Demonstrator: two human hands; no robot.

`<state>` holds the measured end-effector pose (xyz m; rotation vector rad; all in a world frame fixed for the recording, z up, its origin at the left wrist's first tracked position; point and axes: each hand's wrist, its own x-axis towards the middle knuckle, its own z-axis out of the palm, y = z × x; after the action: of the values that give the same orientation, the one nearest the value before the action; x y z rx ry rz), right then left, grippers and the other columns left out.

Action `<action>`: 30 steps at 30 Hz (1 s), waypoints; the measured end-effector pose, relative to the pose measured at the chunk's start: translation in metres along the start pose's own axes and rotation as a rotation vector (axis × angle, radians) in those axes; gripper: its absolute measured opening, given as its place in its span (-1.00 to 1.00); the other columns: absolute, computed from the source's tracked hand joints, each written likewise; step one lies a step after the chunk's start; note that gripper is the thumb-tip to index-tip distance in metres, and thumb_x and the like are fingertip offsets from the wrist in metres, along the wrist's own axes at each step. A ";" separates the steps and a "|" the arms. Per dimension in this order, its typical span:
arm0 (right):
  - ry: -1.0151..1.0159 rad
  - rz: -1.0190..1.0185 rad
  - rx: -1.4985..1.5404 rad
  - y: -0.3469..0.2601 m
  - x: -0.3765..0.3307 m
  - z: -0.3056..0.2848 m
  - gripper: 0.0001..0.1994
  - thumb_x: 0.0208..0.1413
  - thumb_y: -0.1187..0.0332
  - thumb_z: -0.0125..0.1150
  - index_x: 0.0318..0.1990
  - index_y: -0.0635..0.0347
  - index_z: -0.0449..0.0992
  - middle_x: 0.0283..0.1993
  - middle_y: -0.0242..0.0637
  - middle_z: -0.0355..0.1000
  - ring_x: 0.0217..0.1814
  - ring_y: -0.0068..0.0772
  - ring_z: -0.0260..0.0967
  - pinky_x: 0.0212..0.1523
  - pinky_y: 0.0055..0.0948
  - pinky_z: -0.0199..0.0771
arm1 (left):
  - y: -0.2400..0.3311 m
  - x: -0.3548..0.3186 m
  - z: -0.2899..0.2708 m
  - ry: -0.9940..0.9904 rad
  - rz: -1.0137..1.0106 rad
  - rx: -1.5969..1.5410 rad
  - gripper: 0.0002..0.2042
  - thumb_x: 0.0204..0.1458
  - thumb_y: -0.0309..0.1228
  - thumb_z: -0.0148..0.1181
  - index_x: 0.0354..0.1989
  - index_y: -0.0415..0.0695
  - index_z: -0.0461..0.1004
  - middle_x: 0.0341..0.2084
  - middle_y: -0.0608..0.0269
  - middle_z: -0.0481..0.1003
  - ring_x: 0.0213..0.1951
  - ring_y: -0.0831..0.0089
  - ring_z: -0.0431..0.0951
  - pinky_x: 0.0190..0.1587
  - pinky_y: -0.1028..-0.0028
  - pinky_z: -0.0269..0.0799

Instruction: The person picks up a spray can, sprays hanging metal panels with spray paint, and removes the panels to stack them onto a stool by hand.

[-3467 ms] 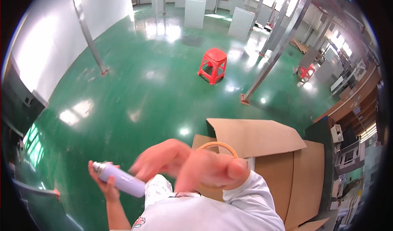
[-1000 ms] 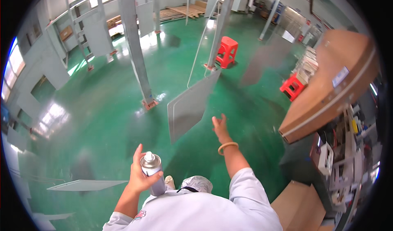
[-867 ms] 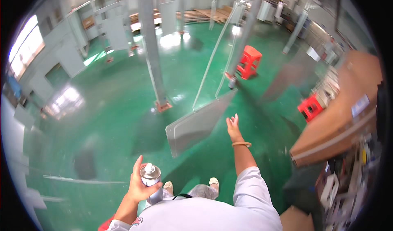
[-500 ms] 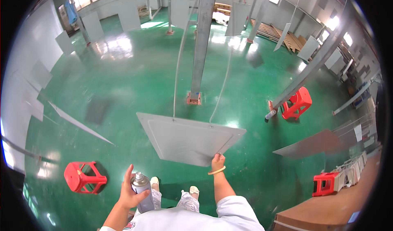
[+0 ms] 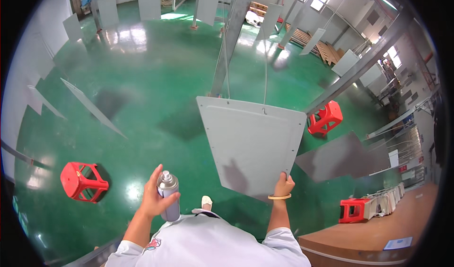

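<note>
A grey-white rectangular panel (image 5: 255,139) hangs tilted in front of me from two thin hooked rods at its top edge. My right hand (image 5: 283,185), wearing a yellow bracelet at the wrist, pinches the panel's lower right corner. At lower left, my left hand (image 5: 153,196) is wrapped round a silver and lilac spray can (image 5: 169,183) held upright. Its white nozzle is uncovered, with the index finger stretched up beside it. Can and panel are apart. A hand-like shadow falls on the panel's lower face.
Red plastic stools stand at left (image 5: 75,182) and beyond the panel at right (image 5: 326,118). More panels hang around, including a grey one (image 5: 331,158) at right and a thin one (image 5: 90,106) at left. A brown table (image 5: 378,234) fills the lower right. A metal post (image 5: 231,40) rises behind the panel.
The panel has swung right and now shows more of its face, my right hand moving right with it. My left hand has risen slightly with the spray can. The view has turned.
</note>
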<state>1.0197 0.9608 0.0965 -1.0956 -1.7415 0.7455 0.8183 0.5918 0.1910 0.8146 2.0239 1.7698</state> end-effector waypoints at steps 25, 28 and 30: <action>0.169 -0.048 -0.066 -0.009 -0.043 -0.063 -0.78 -0.06 0.37 0.12 -0.48 0.44 0.42 -0.68 -0.22 0.31 -0.64 -0.50 0.14 -0.55 -0.40 0.24 | 0.033 0.066 -0.049 0.413 0.300 0.006 -0.34 -0.22 -0.52 0.21 0.15 -0.13 0.12 -0.19 0.11 0.39 -0.24 0.40 0.45 -0.14 0.41 0.38; 0.146 -0.051 -0.042 -0.019 -0.034 -0.066 -0.82 -0.09 0.42 0.13 -0.47 0.45 0.43 -0.65 -0.20 0.36 -0.64 -0.52 0.19 -0.56 -0.44 0.25 | 0.043 0.061 -0.037 0.165 0.143 -0.321 -0.24 -0.26 -0.55 0.22 0.21 -0.13 0.02 -0.20 0.17 0.39 -0.22 0.43 0.43 -0.13 0.44 0.36; 0.163 -0.048 -0.048 -0.020 -0.029 -0.066 -0.81 -0.08 0.42 0.13 -0.50 0.45 0.40 -0.70 -0.23 0.30 -0.66 -0.54 0.12 -0.58 -0.44 0.22 | 0.049 0.061 -0.028 0.081 0.197 -0.186 -0.23 -0.26 -0.53 0.23 0.22 -0.13 0.00 -0.20 0.19 0.39 -0.19 0.41 0.42 -0.10 0.42 0.35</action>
<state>1.0781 0.9272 0.1284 -1.1113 -1.6486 0.5718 0.7644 0.6103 0.2510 0.9241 1.8449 2.0942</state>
